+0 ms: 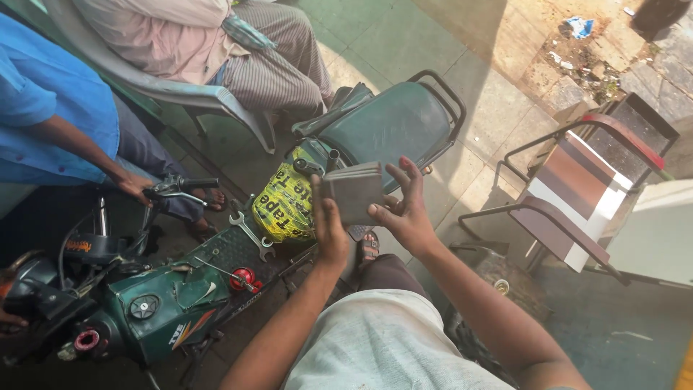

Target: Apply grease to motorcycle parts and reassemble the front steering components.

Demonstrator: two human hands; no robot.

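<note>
Holding a flat grey block [354,191] up in mid-air, above the scooter [159,303] and just in front of its green seat [393,123]. Left hand [329,230] under and behind the block's near left corner, thumb pressed up along its edge, gripping it. Right hand [406,209] clasping the right edge, fingers [404,173] spread and curled over the top, thumb tucked in at the lower corner. Hard to tell what the block is made of — possibly metal, possibly a worn case; too shadowed to say.

Just left of the block, a yellow bag [285,206] with black lettering, wedged against the seat's front. Lying on the footboard below it, a steel spanner [249,232], and nearer the camera a red-capped part [244,278] beside a thin rod. Further left, green body panel with a round black cap [144,307], handlebar [180,189] above it.

Gripping that handlebar, another person's hand [136,189], blue sleeve [50,94] behind. Seated at the top in a grey plastic chair [180,94], a second person in striped trousers. Off to the right, well apart, a striped metal-framed chair [570,195] on the paved floor. Bottom centre, own knee in pale cloth [375,339].
</note>
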